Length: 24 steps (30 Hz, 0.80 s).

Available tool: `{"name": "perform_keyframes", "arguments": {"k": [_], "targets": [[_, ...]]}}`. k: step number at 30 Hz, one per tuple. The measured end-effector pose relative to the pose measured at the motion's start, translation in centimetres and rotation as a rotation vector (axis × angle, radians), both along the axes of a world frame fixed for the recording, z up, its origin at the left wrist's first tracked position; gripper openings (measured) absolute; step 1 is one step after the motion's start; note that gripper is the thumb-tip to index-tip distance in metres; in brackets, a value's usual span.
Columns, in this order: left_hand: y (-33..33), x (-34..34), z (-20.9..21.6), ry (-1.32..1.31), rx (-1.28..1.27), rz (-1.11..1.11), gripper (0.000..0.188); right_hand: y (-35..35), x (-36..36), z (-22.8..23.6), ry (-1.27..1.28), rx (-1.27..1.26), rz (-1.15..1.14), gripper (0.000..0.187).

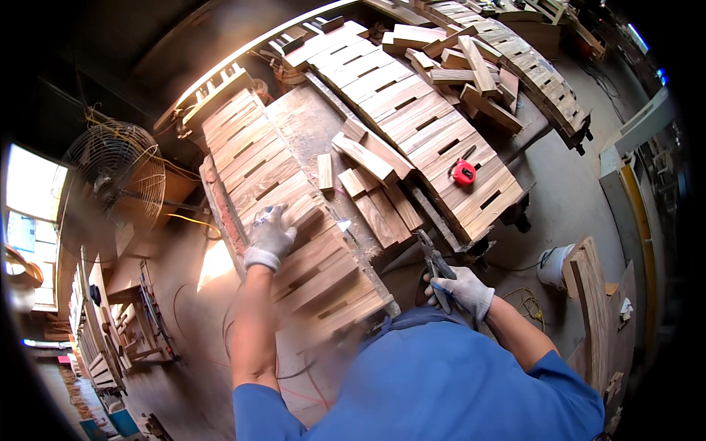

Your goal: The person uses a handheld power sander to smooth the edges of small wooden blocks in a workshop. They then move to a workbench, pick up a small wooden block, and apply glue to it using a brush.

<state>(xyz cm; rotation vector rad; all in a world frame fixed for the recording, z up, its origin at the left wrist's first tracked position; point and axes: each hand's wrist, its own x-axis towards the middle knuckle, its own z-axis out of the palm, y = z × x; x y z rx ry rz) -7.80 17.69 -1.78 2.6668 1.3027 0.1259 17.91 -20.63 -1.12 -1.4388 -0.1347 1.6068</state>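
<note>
My left hand [271,234], in a pale work glove, rests on a long row of light wooden slats [254,165] with dark slots between some of them. Its fingers look loosely spread, and the fingertips are small and partly blurred. Just right of it a short wood block [305,219] sits on the row. At the right, near my body, my gloved right hand [465,289] is closed around the handles of grey metal pliers [434,259]. Their jaws point up and away, toward the near end of a second slat row [412,110].
Loose wood blocks [375,209] lie on the bench between the rows, with a bigger pile [478,73] farther right. A red tape measure [464,172] sits on the second row. A large fan [114,176] stands left, a white bucket [553,266] right. Hoses trail across the floor.
</note>
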Motion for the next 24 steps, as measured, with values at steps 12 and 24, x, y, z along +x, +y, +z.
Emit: {"name": "perform_keyframes", "arguments": {"k": [12, 24], "targets": [[-5.9, 19.7, -6.7, -0.693, -1.097, 0.4, 0.062, 0.4, 1.1, -2.6, 0.272, 0.019, -0.407, 0.024], [-2.0, 26.8, -10.2, -0.554, -1.094, 0.656, 0.062, -1.7, 1.4, -4.6, 0.257, 0.034, -0.613, 0.016]]}}
